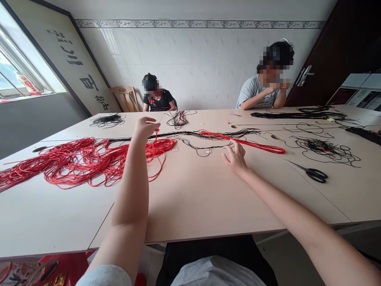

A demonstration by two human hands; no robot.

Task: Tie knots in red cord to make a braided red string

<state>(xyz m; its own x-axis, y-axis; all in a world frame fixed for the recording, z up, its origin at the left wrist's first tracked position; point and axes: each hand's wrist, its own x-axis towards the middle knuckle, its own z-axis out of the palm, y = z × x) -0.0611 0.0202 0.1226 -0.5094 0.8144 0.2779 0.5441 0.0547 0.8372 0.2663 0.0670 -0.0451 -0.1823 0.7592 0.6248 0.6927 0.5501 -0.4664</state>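
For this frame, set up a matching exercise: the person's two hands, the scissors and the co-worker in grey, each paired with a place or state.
Things:
1. Left hand
2. Right hand
3. Black-handled scissors
4. Co-worker in a grey T-shirt

Places or states:
A. Seated across the table, forearms resting on it
B. Raised over the heap of red cord, a red strand running up to it
C. Down at the tabletop, just below the long red loop
D. Lying on the tabletop, right of both hands

Pairs: 1-B, 2-C, 3-D, 4-A
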